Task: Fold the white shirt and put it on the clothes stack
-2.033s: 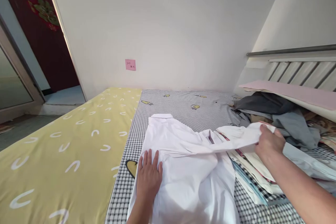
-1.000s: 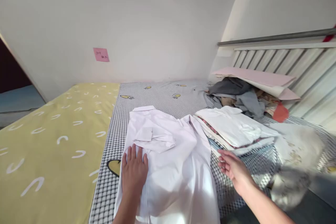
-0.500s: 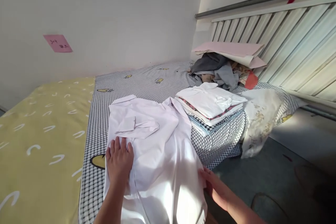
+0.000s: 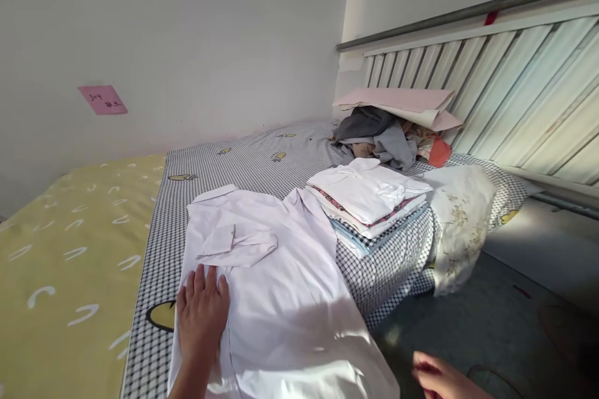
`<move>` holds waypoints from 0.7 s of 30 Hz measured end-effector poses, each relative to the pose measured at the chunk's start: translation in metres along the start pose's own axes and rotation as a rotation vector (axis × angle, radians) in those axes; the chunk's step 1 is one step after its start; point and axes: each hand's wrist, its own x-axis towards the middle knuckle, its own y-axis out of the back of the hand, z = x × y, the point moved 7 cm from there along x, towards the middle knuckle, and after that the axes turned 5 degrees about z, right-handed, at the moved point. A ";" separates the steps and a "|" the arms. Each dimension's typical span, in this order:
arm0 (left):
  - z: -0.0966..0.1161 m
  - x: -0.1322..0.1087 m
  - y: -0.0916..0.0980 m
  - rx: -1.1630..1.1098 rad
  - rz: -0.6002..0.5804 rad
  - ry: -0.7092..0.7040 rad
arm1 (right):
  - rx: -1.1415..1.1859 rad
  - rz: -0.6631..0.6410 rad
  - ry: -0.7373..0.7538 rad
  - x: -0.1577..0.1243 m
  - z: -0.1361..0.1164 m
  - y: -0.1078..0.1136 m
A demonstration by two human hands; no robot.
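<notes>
A white shirt (image 4: 285,299) lies spread over the bed's near edge, its collar end towards the wall. One sleeve (image 4: 241,246) is folded across its upper part, with the cuff lying on top. My left hand (image 4: 203,312) rests flat on the shirt's left side just below that sleeve, fingers stretched out. Off the shirt's lower right edge, above the floor, is my right hand (image 4: 442,377). Its fingers look curled together and nothing shows in them; the frame's bottom edge cuts off part of it.
Right of the shirt stands a stack of folded clothes (image 4: 369,193). Behind it are crumpled grey clothes (image 4: 386,137) under a pink sheet (image 4: 397,100). A stained white cloth (image 4: 463,218) hangs over the bed edge. A white slatted rail (image 4: 515,93) borders the right side.
My right hand has let go of the shirt's right edge and moved right and down. The shirt's lower part now lies flatter and wider. My left hand stays on the shirt.
</notes>
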 end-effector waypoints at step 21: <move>-0.005 -0.006 -0.012 0.073 0.185 -0.013 | 0.261 0.342 0.431 0.049 -0.336 -0.078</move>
